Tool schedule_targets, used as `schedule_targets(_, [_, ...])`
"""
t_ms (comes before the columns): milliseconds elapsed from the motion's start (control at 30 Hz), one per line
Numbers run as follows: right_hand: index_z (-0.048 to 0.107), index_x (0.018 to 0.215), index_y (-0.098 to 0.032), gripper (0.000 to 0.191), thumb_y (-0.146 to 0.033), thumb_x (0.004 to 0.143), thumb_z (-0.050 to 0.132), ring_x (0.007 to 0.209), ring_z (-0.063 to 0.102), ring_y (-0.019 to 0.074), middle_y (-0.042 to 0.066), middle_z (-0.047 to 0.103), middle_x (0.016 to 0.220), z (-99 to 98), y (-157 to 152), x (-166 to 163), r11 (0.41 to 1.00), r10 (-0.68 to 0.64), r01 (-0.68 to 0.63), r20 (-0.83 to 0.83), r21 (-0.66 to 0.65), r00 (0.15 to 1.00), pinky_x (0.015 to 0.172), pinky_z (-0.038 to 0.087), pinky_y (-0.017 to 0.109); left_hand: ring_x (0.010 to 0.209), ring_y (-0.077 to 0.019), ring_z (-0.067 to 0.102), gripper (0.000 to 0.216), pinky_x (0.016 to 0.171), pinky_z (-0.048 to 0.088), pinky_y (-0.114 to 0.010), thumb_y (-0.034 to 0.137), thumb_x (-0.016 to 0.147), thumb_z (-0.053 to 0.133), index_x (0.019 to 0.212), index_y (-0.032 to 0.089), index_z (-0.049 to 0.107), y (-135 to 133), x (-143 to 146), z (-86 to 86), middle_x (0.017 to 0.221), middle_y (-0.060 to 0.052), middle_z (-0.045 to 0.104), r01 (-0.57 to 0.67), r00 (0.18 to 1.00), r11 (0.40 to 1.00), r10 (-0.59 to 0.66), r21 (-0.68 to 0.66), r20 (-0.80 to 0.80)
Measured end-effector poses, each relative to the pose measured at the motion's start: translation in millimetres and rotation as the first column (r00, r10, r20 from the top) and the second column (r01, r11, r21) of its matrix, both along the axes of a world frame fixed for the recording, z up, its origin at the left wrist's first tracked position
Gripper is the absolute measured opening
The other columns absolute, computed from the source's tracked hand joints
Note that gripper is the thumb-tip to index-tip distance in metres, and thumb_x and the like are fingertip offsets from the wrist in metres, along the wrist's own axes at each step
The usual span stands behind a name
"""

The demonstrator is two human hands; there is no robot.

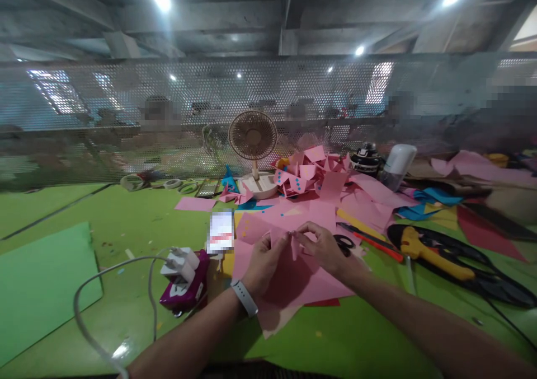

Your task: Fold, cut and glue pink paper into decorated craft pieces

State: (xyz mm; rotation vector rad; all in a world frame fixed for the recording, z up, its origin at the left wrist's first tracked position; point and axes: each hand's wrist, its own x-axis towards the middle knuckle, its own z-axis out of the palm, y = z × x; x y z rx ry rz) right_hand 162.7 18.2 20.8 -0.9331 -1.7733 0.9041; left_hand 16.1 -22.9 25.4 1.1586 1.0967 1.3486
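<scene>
Both of my hands meet over a pink paper piece (289, 243) near the table's middle. My left hand (263, 261), with a white band on its wrist, pinches the paper's left side with closed fingers. My right hand (323, 247) pinches its right side, fingertips pressed together at the top fold. Under them lie larger pink sheets (293, 284). Black-handled scissors (346, 243) lie just right of my right hand.
A small fan (253, 144) stands behind a heap of folded pink shapes (310, 172). A yellow glue gun (428, 254) lies at right, a white charger on a purple box (184, 281) at left, a green sheet (37, 289) at far left. A mesh screen (168, 116) backs the green table (356, 334).
</scene>
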Motion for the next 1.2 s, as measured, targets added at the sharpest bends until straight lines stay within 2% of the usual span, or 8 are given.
schedule_targets(167, [0.057, 0.076, -0.019, 0.03, -0.047, 0.082, 0.047, 0.073, 0.055, 0.0169, 0.003, 0.061, 0.077, 4.7, 14, 8, 0.962, -0.224, 0.222, -0.002, 0.162, 0.975, 0.066, 0.041, 0.028, 0.053, -0.0107, 0.048, 0.034, 0.048, 0.036, -0.021, 0.047, 0.074, 0.058, 0.073, 0.013, 0.056, 2, -3, -5.6, 0.064, -0.002, 0.057, 0.014, 1.0, 1.0, -0.014, -0.008, -0.016])
schedule_targets(300, [0.05, 0.059, -0.02, 0.045, -0.057, 0.082, 0.039, 0.066, 0.055, 0.0166, 0.002, 0.058, 0.061, 3.4, 31, 16, 0.954, -0.287, 0.295, -0.131, 0.053, 0.949, 0.066, 0.041, 0.028, 0.059, -0.0134, 0.054, 0.035, 0.052, 0.039, -0.022, 0.048, 0.073, 0.059, 0.081, 0.014, 0.058, 4, -6, -9.9, 0.072, -0.003, 0.062, 0.028, 0.999, 0.999, -0.027, -0.034, 0.023])
schedule_targets(400, [0.052, 0.059, -0.019, 0.053, -0.06, 0.084, 0.028, 0.071, 0.057, 0.0178, 0.004, 0.059, 0.064, -0.9, 30, 15, 0.972, -0.234, 0.236, -0.127, -0.002, 0.964, 0.069, 0.042, 0.029, 0.057, -0.0124, 0.052, 0.034, 0.051, 0.038, -0.021, 0.048, 0.073, 0.059, 0.078, 0.014, 0.058, 6, -6, -10.8, 0.069, -0.002, 0.06, -0.006, 1.0, 1.0, 0.005, -0.018, -0.007])
schedule_targets(533, [0.058, 0.093, -0.02, 0.037, -0.053, 0.082, 0.044, 0.088, 0.054, 0.0184, 0.005, 0.061, 0.095, -4.5, 14, 4, 0.991, -0.048, 0.03, 0.127, 0.134, 0.991, 0.076, 0.041, 0.03, 0.054, -0.0103, 0.046, 0.033, 0.05, 0.036, -0.02, 0.047, 0.073, 0.058, 0.068, 0.014, 0.056, 6, -5, -9.1, 0.062, 0.0, 0.055, -0.032, 0.997, 0.999, 0.034, 0.039, -0.062])
schedule_targets(667, [0.056, 0.068, -0.021, 0.034, -0.044, 0.086, 0.04, 0.07, 0.051, 0.0166, 0.003, 0.057, 0.071, -5.8, 6, -4, 0.961, -0.028, -0.051, 0.281, 0.272, 0.959, 0.069, 0.039, 0.029, 0.054, -0.0095, 0.044, 0.033, 0.05, 0.034, -0.02, 0.046, 0.071, 0.061, 0.066, 0.014, 0.056, 6, -3, -8.8, 0.062, 0.001, 0.055, -0.028, 0.998, 0.998, 0.03, 0.049, -0.05])
schedule_targets(867, [0.056, 0.075, -0.02, 0.034, -0.045, 0.087, 0.037, 0.07, 0.054, 0.0162, 0.002, 0.058, 0.073, -4.7, 19, 6, 0.988, -0.11, 0.095, 0.12, 0.125, 0.987, 0.067, 0.041, 0.028, 0.059, -0.0114, 0.046, 0.032, 0.055, 0.035, -0.023, 0.047, 0.073, 0.059, 0.07, 0.016, 0.058, 6, -4, -9.1, 0.066, 0.001, 0.056, 0.009, 1.0, 1.0, -0.009, -0.003, 0.015])
schedule_targets(1033, [0.058, 0.087, -0.019, 0.027, -0.042, 0.083, 0.046, 0.084, 0.055, 0.0181, 0.005, 0.061, 0.088, -1.5, 25, 13, 0.977, -0.147, 0.144, 0.01, 0.158, 0.989, 0.077, 0.043, 0.031, 0.077, -0.0167, 0.052, 0.022, 0.071, 0.04, -0.027, 0.04, 0.075, 0.057, 0.081, 0.019, 0.061, 5, -5, -10.5, 0.084, -0.004, 0.06, -0.069, 0.997, 0.996, 0.071, -0.065, 0.035])
schedule_targets(1200, [0.06, 0.081, -0.018, 0.024, -0.041, 0.077, 0.056, 0.079, 0.059, 0.0182, 0.005, 0.064, 0.081, 26.5, 29, 29, 0.986, -0.125, 0.138, -0.133, 0.091, 0.983, 0.076, 0.046, 0.035, 0.075, -0.0155, 0.055, 0.016, 0.073, 0.044, -0.031, 0.028, 0.072, 0.057, 0.085, 0.02, 0.055, 6, -3, -10.6, 0.083, -0.002, 0.059, 0.097, 0.97, 0.989, -0.069, -0.111, 0.233])
